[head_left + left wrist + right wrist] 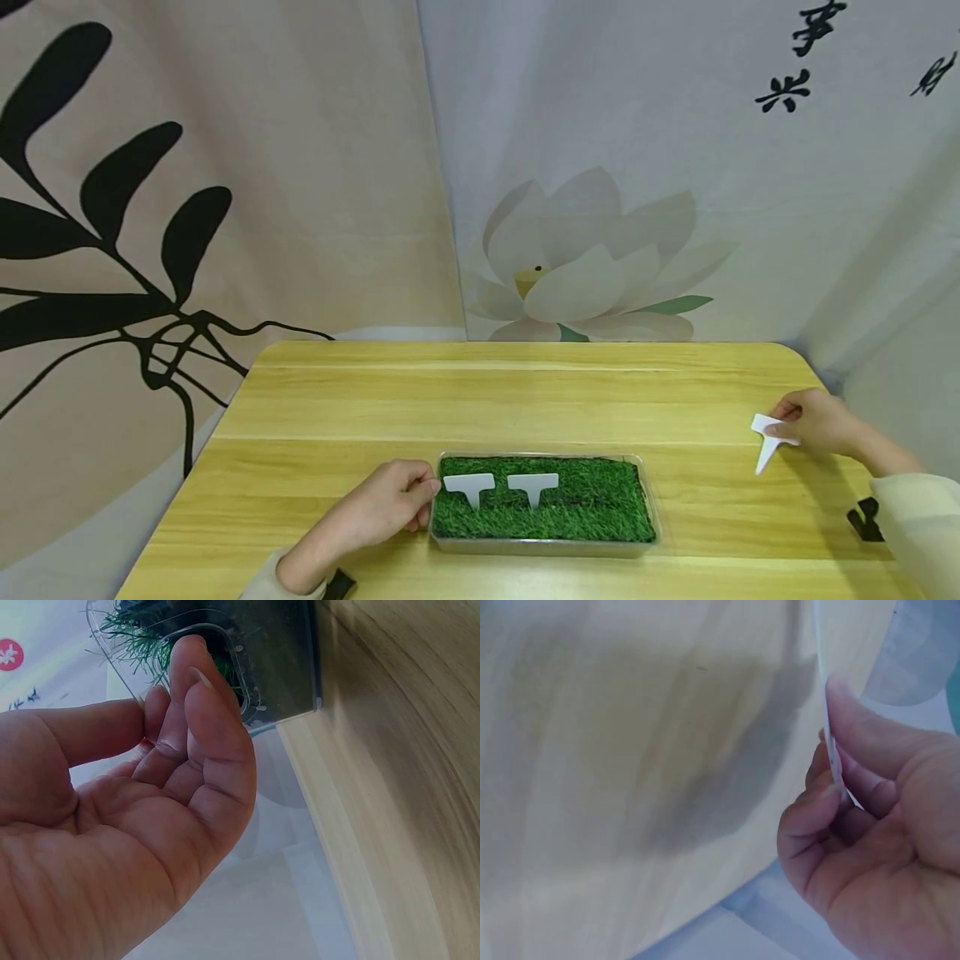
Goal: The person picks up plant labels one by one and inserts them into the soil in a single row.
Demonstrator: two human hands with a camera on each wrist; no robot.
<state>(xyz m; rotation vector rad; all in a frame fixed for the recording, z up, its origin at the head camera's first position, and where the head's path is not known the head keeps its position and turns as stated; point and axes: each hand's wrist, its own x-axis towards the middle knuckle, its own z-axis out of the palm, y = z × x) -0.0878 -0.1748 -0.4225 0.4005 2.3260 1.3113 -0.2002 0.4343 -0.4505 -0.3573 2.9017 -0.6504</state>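
At the table's front middle stands a clear plastic box filled with green artificial grass. Two white T-shaped plant labels stand upright in its left half, a left label and a second label beside it. My left hand pinches the box's left rim between thumb and fingers; the left wrist view shows these fingers curled at its end wall. Off to the right, my right hand holds another white plant label by its wide top, stem pointing down. Edge-on, that label appears as a thin strip.
The light wooden table has rounded far corners. Behind it hangs a pale curtain printed with dark leaves, a lotus and written characters. Black straps show at both wrists.
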